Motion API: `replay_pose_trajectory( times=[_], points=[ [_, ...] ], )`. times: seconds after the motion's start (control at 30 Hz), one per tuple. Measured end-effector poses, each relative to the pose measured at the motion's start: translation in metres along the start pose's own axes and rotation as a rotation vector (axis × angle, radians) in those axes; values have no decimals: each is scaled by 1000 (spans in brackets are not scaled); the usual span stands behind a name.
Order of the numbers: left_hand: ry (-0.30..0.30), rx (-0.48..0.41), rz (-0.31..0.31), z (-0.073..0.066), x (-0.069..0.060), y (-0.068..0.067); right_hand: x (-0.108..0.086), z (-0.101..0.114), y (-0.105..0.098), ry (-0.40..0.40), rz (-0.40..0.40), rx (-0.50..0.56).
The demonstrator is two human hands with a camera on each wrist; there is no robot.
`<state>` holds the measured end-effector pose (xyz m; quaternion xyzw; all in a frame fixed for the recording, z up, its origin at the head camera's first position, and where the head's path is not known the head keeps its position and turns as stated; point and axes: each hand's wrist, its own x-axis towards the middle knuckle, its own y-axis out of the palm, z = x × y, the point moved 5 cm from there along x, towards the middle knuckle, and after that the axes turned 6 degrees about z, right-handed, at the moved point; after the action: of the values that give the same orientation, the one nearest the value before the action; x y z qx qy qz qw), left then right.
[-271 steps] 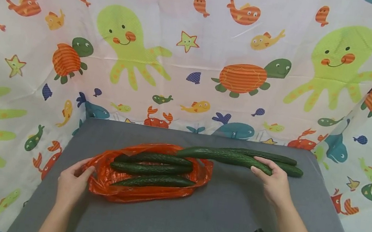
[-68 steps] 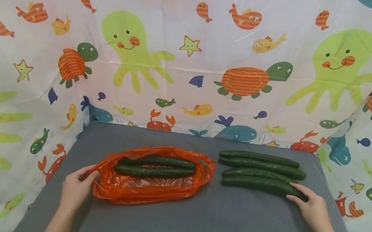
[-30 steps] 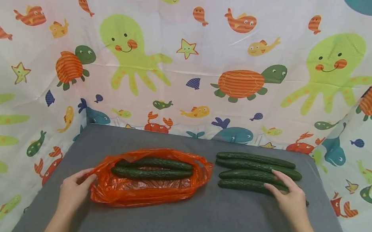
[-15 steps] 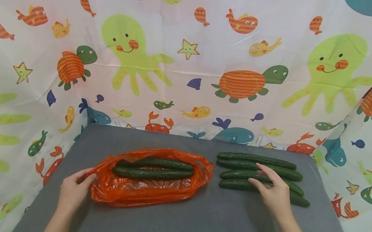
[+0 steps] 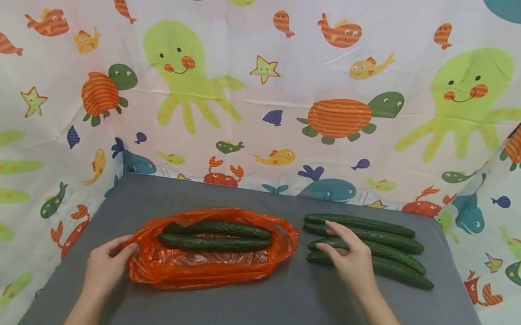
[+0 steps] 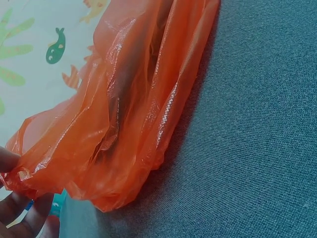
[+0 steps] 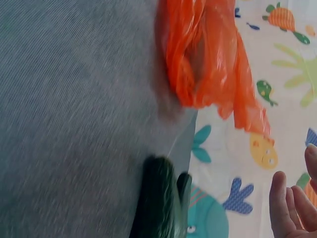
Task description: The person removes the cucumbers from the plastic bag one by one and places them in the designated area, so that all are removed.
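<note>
Two cucumbers [image 5: 215, 243] lie in an orange bag [image 5: 202, 278], its end pinched by the left hand [image 5: 106, 264]; the right hand [image 5: 354, 262], thumb and fingers apart, hovers over four cucumbers [image 5: 401, 272].

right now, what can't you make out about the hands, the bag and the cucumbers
- Left hand: left wrist view, cut off at the lower left corner.
- Right hand: right wrist view, cut off by the right edge.
- Nearest loose cucumber: head view, partly hidden by the right hand.
- Cucumbers inside the bag: left wrist view, blurred to a dark shape by the orange plastic.
</note>
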<state>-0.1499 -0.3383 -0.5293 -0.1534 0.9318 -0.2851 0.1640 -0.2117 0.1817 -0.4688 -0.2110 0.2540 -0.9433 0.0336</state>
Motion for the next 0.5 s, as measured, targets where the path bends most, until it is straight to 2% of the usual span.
replay_pose_trajectory(
  times=[0.3,0.5],
  points=[
    [10,-9,-24,2,-2,0,15,3,35,-41,93,54],
    [20,-15,-12,4,-1,2,22,12,58,-79,128,88]
  ],
)
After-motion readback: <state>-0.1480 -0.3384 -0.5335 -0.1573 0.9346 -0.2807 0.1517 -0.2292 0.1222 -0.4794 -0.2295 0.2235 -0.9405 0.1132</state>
